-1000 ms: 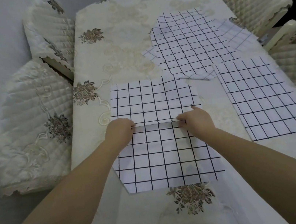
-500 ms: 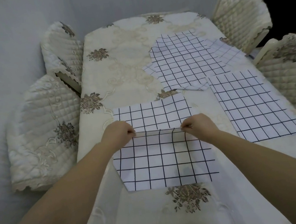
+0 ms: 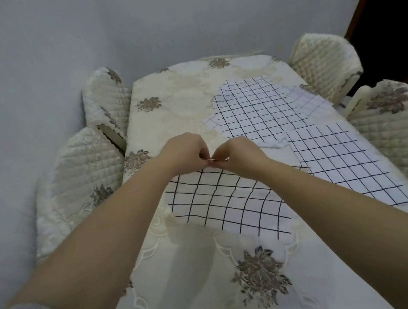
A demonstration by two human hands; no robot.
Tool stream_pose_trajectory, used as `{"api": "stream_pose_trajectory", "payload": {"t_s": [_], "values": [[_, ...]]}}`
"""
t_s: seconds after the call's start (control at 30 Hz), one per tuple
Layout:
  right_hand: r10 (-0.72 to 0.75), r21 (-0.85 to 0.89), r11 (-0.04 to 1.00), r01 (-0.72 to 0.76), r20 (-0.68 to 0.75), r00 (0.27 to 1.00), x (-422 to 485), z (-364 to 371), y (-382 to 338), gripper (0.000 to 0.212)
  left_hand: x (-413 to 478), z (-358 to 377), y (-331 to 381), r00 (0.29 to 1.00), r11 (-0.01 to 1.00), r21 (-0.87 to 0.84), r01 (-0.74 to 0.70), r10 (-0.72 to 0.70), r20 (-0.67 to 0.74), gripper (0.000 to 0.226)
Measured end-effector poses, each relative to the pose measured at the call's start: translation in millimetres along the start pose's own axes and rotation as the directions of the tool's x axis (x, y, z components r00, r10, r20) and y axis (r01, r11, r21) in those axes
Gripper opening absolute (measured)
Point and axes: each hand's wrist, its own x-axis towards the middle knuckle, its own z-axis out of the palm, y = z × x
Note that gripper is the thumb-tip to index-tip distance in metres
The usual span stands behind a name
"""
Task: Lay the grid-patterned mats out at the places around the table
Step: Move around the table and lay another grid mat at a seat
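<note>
Left hand [image 3: 184, 153]: fingers pinched on near mat [image 3: 228, 203] far edge.
Right hand [image 3: 241, 156]: same edge, pinched.
Surface [image 3: 189, 275]: second mat [image 3: 336, 161] flat, right side.

The nearest grid-patterned mat [image 3: 227, 205] looks like thin, matt cloth, white with dark lines. The tablecloth [image 3: 206, 281] is cream fabric, faintly glossy, with raised embroidered flowers. The chair covers [image 3: 82, 177] are quilted, padded cloth with a soft sheen.
</note>
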Motion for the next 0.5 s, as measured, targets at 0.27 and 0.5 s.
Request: {"api": "stream_pose_trajectory", "payload": {"t_s": [0.27, 0.5], "values": [[0.012, 0.116, 0.993, 0.000, -0.105, 0.994, 1, -35, -7, 0.013, -14, -27, -18, 0.992, 0.995, -0.023, 0.093, -0.095, -0.079, 0.026], [0.038, 0.289, 0.957, 0.010, -0.160, 0.986, 3, -59, -5, 0.011, -29, -25, -45, 0.983, 0.975, -0.172, 0.140, -0.158, -0.093, 0.021]]}}
